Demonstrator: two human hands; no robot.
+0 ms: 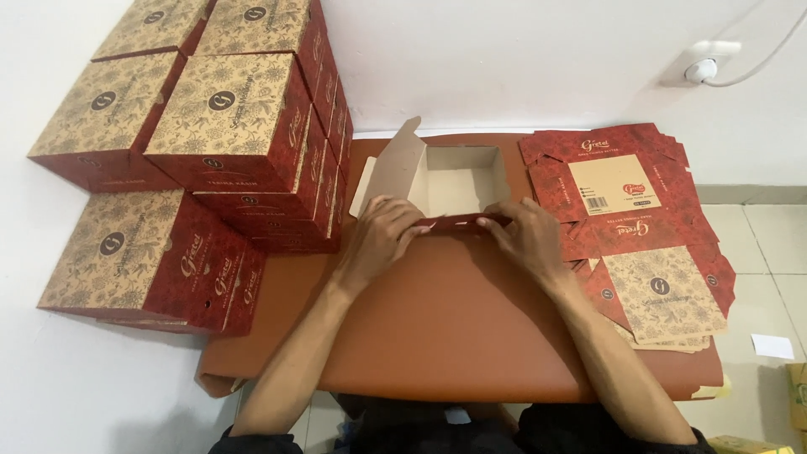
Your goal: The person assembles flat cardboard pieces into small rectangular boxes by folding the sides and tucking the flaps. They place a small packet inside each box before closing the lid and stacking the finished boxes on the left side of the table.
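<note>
Both hands are pressed onto the near wall of a half-folded carton (458,181): the left hand (382,231) and the right hand (525,235) pinch its red front flap at mid-worktop. Thin card is judged light, stiff along creases, easily dented; it is best held at the folded edges. Open room is left on the brown worktop (454,328) nearer the body, while finished boxes (227,126) crowd the left and flat blanks (639,227) overhang the right edge.
</note>
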